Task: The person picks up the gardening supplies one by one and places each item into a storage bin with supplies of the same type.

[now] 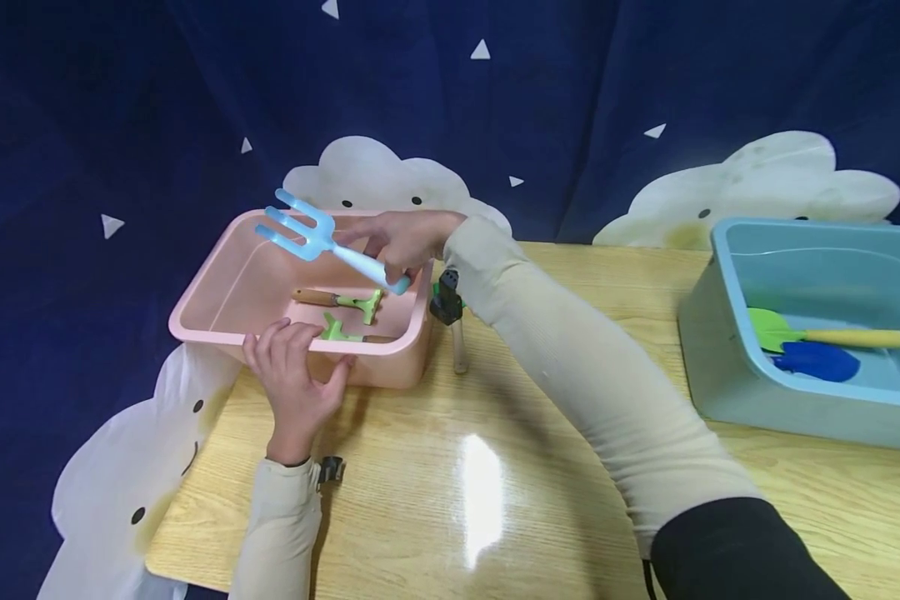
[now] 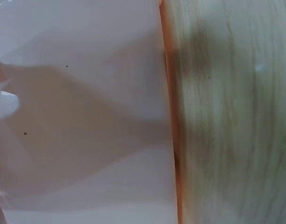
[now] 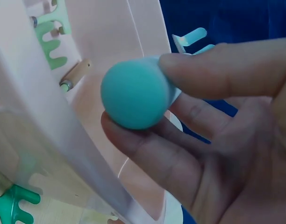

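Note:
My right hand [image 1: 412,237] pinches a light blue garden hand fork [image 1: 315,237] by its handle, above the pink bin [image 1: 217,337]. The fork's prongs point to the back left; its round handle end [image 3: 133,95] faces the right wrist camera. My left hand [image 1: 296,375] grips the bin's front rim, fingers over the edge and thumb on the outer wall. Inside the bin lie a small green rake [image 1: 356,304] with a wooden handle and a second green tool [image 1: 335,327], partly hidden by the front wall.
Just right of the pink bin, another green rake with a wooden handle [image 1: 459,346] lies on the table [image 1: 420,467]. At the far right stands a blue bin [image 1: 810,408] holding a green trowel [image 1: 772,329] and a blue scoop-shaped tool [image 1: 821,361]. A dark curtain hangs behind.

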Demonstrator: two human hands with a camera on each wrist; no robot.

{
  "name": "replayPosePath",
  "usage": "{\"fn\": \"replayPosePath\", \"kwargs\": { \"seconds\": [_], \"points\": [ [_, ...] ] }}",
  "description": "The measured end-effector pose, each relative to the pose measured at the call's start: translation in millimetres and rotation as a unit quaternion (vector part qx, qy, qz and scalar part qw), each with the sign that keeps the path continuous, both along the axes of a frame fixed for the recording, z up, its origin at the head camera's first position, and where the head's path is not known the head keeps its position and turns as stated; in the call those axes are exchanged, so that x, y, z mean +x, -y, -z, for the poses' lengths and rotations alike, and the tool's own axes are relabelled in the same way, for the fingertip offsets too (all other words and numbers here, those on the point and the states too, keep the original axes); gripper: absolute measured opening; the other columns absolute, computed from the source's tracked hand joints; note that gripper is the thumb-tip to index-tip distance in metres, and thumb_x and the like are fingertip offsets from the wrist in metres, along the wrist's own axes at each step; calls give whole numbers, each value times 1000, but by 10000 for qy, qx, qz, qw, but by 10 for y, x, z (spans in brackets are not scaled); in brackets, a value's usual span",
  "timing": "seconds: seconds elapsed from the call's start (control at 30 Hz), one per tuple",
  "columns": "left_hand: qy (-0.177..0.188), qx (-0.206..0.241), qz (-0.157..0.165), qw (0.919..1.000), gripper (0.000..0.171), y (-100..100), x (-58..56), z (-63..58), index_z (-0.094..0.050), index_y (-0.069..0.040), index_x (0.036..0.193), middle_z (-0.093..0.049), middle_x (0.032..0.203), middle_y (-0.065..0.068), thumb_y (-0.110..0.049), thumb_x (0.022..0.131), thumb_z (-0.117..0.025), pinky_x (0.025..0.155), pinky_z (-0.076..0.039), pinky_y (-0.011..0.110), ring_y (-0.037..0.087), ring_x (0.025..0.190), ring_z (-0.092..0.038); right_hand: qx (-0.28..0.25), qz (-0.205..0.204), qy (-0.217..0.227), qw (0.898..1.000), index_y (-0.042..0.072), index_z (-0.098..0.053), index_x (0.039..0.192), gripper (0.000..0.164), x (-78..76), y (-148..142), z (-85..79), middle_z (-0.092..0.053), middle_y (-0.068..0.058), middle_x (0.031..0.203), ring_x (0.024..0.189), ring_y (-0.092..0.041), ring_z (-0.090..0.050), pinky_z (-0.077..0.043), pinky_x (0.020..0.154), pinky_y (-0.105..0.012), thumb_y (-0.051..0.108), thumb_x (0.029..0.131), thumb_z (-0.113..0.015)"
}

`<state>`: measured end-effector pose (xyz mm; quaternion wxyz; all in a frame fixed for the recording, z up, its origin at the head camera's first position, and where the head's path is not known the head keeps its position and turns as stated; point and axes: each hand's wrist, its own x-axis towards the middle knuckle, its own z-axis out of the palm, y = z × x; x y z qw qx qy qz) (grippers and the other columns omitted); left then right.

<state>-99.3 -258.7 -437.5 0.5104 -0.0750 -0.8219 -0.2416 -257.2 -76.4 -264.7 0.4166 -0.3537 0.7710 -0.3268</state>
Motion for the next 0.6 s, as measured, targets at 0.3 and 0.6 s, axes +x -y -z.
{"fn": "replayPosePath", "kwargs": {
  "seconds": [0.3, 0.6],
  "points": [
    [-40, -35, 17, 10000, 47, -5, -20, 11, -66, -4, 104, -64, 103, 13, -39, 74, -72, 115, -12, 53, 35, 114, -49, 427, -66, -107, 9990, 28, -29, 156, 87, -66, 52, 28, -50, -10, 146, 93, -17, -59, -47, 59, -23, -12, 83, -53],
    [-100, -62, -33, 9999, 47, 13, -30, 18, -65, -4, 103, -63, 103, 14, -39, 72, -71, 115, -12, 52, 35, 112, -50, 375, 116, -9, 9992, 25, -35, 154, 83, -76, 82, 44, -49, -8, 147, 104, -18, -59, -49, 63, -22, -13, 82, -51]
  ]
}}
